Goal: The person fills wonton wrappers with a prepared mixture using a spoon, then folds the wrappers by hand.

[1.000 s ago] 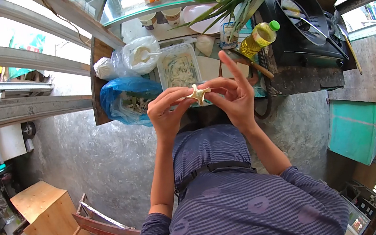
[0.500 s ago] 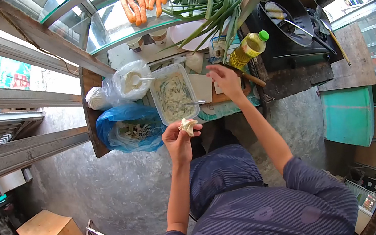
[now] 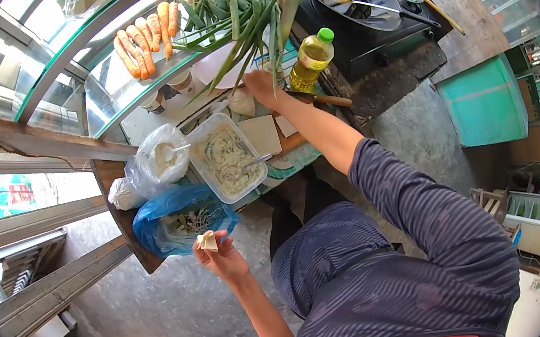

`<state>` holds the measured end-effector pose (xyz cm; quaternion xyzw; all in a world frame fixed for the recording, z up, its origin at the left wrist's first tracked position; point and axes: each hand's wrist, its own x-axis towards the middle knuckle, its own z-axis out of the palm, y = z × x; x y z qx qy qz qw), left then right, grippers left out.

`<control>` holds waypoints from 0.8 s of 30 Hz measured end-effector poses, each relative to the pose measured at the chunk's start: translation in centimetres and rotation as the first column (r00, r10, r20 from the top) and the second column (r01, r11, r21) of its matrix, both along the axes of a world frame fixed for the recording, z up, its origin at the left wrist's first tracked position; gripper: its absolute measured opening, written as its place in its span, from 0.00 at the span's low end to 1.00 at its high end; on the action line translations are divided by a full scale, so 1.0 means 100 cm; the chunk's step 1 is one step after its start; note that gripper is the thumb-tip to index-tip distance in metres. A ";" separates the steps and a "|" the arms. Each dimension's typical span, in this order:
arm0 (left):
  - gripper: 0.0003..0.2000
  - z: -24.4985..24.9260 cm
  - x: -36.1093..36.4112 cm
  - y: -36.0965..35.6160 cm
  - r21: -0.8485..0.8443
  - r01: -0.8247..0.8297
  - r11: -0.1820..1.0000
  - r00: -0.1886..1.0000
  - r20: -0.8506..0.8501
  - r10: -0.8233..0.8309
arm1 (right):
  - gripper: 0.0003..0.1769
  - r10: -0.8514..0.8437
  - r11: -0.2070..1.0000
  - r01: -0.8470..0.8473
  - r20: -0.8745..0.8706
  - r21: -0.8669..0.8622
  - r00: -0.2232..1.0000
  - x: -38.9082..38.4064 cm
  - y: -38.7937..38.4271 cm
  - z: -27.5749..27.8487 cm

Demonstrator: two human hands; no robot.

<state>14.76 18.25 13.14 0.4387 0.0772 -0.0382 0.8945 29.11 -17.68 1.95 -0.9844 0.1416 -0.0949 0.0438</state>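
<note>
My left hand [image 3: 226, 261] is closed around a small pale folded dumpling [image 3: 207, 242], held up in front of the work table. Behind it stands a clear plastic tub [image 3: 196, 154] of white and green filling, a metal spoon [image 3: 257, 161] resting in it. At the back of the table, my right hand [image 3: 264, 87] reaches in under the drooping leek leaves [image 3: 230, 10], close to a pinkish plate [image 3: 216, 70] and a small plastic bag [image 3: 241, 102]. Its fingertips are largely hidden. White square wrappers [image 3: 261, 135] lie beside the tub.
A bottle of yellow oil [image 3: 311, 64] and a wooden-handled knife [image 3: 333, 101] are right of my forearm. Carrots [image 3: 147, 38] lie on a glass shelf. A blue bag [image 3: 147, 222] sits left, a black stove with a pan [image 3: 358, 10] right.
My right hand has moved from above the wrappers to the back of the table. My left hand, still with the dumpling, has shifted left and lower as the view turned.
</note>
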 end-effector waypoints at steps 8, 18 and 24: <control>0.12 -0.001 -0.005 0.006 0.072 0.010 0.997 1.000 -0.015 -0.009 | 0.06 -0.023 0.906 -0.162 0.427 0.391 0.904 -0.030 0.015 0.033; 0.14 0.002 -0.007 -0.041 -0.054 0.201 0.978 0.977 -0.053 -0.204 | 0.05 -0.017 0.810 -0.286 0.509 0.511 0.861 -0.121 0.047 0.054; 0.14 0.007 -0.009 -0.072 -0.064 0.277 0.959 0.959 -0.050 -0.280 | 0.08 -0.059 0.786 -0.195 0.386 0.587 0.921 -0.223 0.052 0.066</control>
